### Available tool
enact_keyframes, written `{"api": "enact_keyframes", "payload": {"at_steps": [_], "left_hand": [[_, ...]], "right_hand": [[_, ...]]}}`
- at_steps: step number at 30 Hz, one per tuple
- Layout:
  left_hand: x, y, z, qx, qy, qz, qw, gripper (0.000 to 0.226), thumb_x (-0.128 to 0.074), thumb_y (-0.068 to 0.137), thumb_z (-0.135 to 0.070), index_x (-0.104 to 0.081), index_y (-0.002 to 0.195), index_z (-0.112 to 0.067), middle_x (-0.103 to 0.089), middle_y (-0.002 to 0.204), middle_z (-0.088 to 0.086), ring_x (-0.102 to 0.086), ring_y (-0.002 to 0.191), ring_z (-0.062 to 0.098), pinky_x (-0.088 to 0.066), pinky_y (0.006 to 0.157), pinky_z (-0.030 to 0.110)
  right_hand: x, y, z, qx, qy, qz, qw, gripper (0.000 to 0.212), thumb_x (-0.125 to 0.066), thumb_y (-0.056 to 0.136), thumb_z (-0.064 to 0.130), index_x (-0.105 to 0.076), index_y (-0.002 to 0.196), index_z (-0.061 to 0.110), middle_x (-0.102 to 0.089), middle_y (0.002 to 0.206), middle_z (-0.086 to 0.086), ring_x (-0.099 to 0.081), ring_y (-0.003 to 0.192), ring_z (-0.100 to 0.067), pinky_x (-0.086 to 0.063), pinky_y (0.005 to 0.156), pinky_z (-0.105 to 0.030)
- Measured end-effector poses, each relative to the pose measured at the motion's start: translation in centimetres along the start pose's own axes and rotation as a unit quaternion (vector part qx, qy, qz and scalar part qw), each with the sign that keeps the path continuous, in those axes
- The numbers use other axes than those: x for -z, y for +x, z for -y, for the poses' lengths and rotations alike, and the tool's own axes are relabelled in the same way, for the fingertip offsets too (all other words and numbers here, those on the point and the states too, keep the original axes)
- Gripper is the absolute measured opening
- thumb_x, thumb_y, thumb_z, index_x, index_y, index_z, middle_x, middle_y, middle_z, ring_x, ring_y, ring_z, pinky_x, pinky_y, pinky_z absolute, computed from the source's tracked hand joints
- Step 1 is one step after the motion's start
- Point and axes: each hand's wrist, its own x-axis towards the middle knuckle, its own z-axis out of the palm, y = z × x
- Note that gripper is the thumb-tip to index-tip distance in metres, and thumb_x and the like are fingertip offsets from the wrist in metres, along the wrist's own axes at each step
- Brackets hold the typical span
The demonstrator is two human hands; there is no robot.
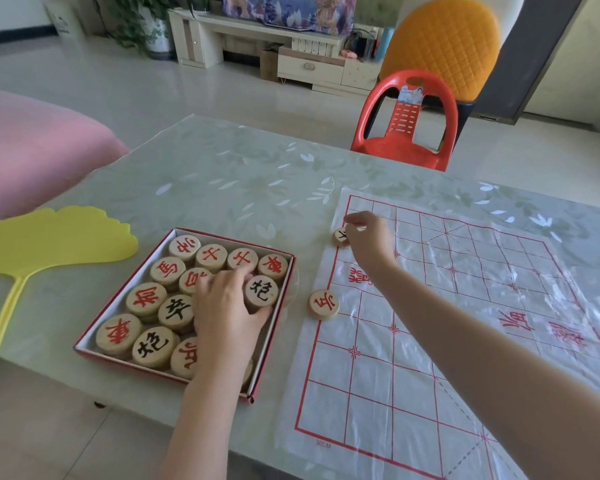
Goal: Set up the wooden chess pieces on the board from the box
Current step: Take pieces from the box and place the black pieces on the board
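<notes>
Chess pieces point(146, 299) in box point(124, 289) on leaf-patterned table point(222, 174), tiled floor point(101, 81) — left grip point(227, 303), right grip point(368, 240) each tight on one.

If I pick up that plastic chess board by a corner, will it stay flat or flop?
Probably flop: the board looks like thin plastic film, wrinkled and shiny. It likely weighs little and may slide on the glossy table. The red-marked piece on its left edge would probably slip off.
</notes>
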Motion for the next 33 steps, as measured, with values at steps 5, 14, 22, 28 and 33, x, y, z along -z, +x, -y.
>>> {"api": "enact_keyframes", "payload": {"at_steps": [5, 14, 22, 28, 33], "left_hand": [[2.2, 0.7, 0.6, 0.050, -0.214, -0.045, 0.975, 0.056, -0.080, 0.064, -0.011, -0.060, 0.115, -0.020, -0.059, 0.112, -0.001, -0.058, 0.103, 0.017, -0.048, 0.092, 0.035], [4.7, 0.2, 1.0, 0.105, -0.337, -0.037, 0.935, 0.054, -0.077, 0.067, -0.003, -0.057, 0.100, -0.041, -0.059, 0.119, 0.003, -0.064, 0.099, 0.012, -0.053, 0.086, 0.032], [4.4, 0.1, 0.6, 0.106, -0.327, -0.028, 0.939, 0.054, -0.077, 0.068, -0.005, -0.059, 0.110, -0.032, -0.063, 0.110, -0.012, -0.062, 0.102, 0.012, -0.052, 0.091, 0.040], [4.3, 0.2, -0.3, 0.104, -0.311, -0.018, 0.944, 0.054, -0.077, 0.069, -0.010, -0.059, 0.114, -0.032, -0.064, 0.113, -0.010, -0.063, 0.100, 0.010, -0.052, 0.090, 0.038], [4.1, 0.4, -3.1, 0.080, -0.283, -0.011, 0.956, 0.050, -0.077, 0.070, -0.015, -0.059, 0.114, -0.031, -0.064, 0.105, -0.011, -0.062, 0.094, 0.007, -0.048, 0.080, 0.019]], "right_hand": [[-0.9, -5.3, 2.2, 0.102, -0.020, 0.125, 0.987, 0.024, -0.049, 0.088, 0.005, -0.069, 0.098, 0.013, -0.065, 0.090, 0.003, -0.051, 0.062, -0.004, -0.036, 0.049, -0.005], [-3.7, -10.6, 3.2, 0.247, -0.323, 0.209, 0.889, 0.038, -0.057, 0.083, 0.043, -0.062, 0.114, 0.021, -0.052, 0.112, -0.005, -0.031, 0.108, -0.026, -0.025, 0.094, -0.036], [-5.8, -11.3, 3.7, 0.243, -0.364, 0.176, 0.882, 0.038, -0.059, 0.080, 0.029, -0.057, 0.115, 0.016, -0.044, 0.120, -0.009, -0.027, 0.115, -0.028, -0.023, 0.096, -0.032], [-5.0, -11.6, 3.5, 0.246, -0.281, 0.136, 0.918, 0.042, -0.059, 0.081, 0.043, -0.057, 0.112, 0.014, -0.057, 0.115, -0.004, -0.034, 0.111, -0.024, -0.027, 0.094, -0.033], [0.3, -8.9, 2.3, 0.121, -0.038, 0.069, 0.989, 0.035, -0.068, 0.078, 0.024, -0.059, 0.109, 0.009, -0.064, 0.103, -0.008, -0.055, 0.091, -0.022, -0.044, 0.077, -0.030]]}}
